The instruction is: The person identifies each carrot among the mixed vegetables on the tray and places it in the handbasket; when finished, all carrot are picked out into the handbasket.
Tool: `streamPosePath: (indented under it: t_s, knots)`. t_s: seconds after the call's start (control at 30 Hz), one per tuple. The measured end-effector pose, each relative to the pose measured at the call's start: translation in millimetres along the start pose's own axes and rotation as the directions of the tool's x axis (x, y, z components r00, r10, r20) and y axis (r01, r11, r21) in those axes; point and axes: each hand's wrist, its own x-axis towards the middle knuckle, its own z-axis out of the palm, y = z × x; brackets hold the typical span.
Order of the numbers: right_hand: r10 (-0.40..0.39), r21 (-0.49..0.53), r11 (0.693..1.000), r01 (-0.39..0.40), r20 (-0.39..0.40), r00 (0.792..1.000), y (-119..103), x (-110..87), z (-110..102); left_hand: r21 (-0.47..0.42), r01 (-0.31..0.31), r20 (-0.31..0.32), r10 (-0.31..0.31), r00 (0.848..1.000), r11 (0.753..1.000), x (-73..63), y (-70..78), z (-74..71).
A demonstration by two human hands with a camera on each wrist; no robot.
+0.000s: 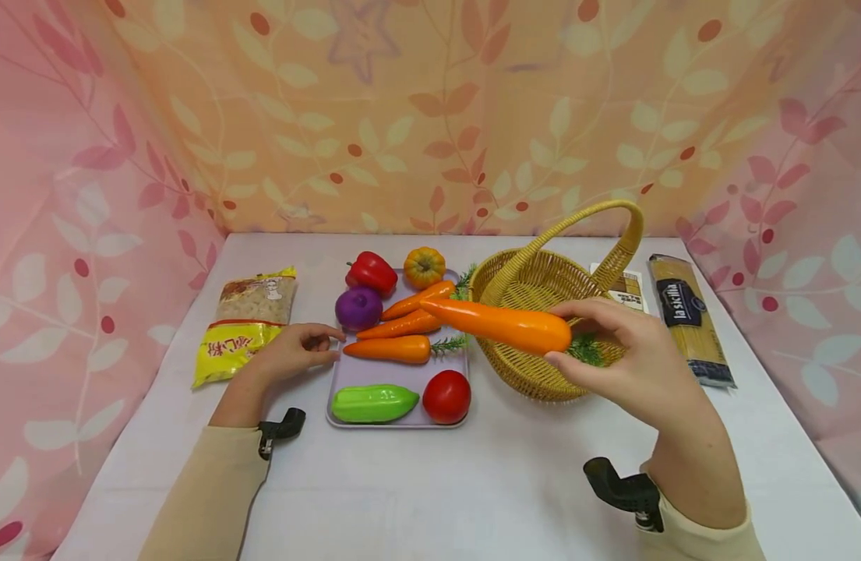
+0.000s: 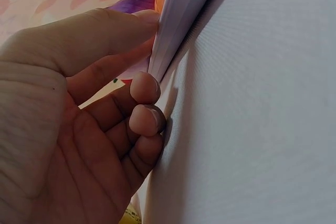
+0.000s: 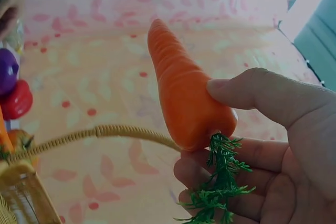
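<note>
My right hand (image 1: 622, 351) grips an orange carrot (image 1: 503, 323) by its thick end, in the air above the basket's near left side. Green leafy tops (image 3: 220, 182) hang from the carrot beside the fingers in the right wrist view. My left hand (image 1: 297, 349) is at the left edge of a pale purple tray (image 1: 395, 425); its thumb and index finger touch the rim, the other fingers loosely bent. On the tray lie several more carrots (image 1: 388, 349), a purple round vegetable (image 1: 358, 308), a red pepper (image 1: 371, 273), a small pumpkin (image 1: 424, 267), a green ridged vegetable (image 1: 374, 403) and a tomato (image 1: 446, 396).
A yellow wicker basket (image 1: 514, 366) with a tall arched handle (image 1: 629, 222) stands right of the tray. Left of my left hand lies a yellow food bag (image 1: 244, 327). At the right are a pasta pack (image 1: 691, 319) and a partly hidden printed packet (image 1: 625, 290).
</note>
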Motion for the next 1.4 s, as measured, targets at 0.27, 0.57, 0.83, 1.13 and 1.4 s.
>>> streamPosePath:
  t_s: [0.27,0.57,0.83,1.13,1.4]
  knots:
    - [0.103,-0.036,0.994,-0.107,-0.091,0.99,11.0,-34.3,-24.2,0.019,0.048,-0.013,-0.047,0.999,0.999,-4.0,-3.9,-2.2]
    - [0.314,-0.009,0.947,-0.321,-0.182,0.932,35.1,-66.3,-30.4,0.026,0.036,-0.005,-0.036,0.999,0.999,-2.8,-4.3,-4.7]
    - [0.569,-0.193,0.783,-0.591,-0.163,0.806,62.7,-51.6,-18.8,0.008,0.008,-0.003,-0.008,1.0,1.0,-0.2,-4.5,-3.7]
    - [0.625,-0.194,0.745,-0.638,-0.132,0.77,98.7,-14.6,4.0,-0.001,0.038,-0.015,-0.038,0.999,0.999,1.9,-2.8,0.2]
    - [0.606,-0.226,0.76,-0.61,-0.095,0.79,131.6,6.6,27.1,-0.011,0.021,-0.003,-0.021,1.0,1.0,2.7,-3.5,0.9]
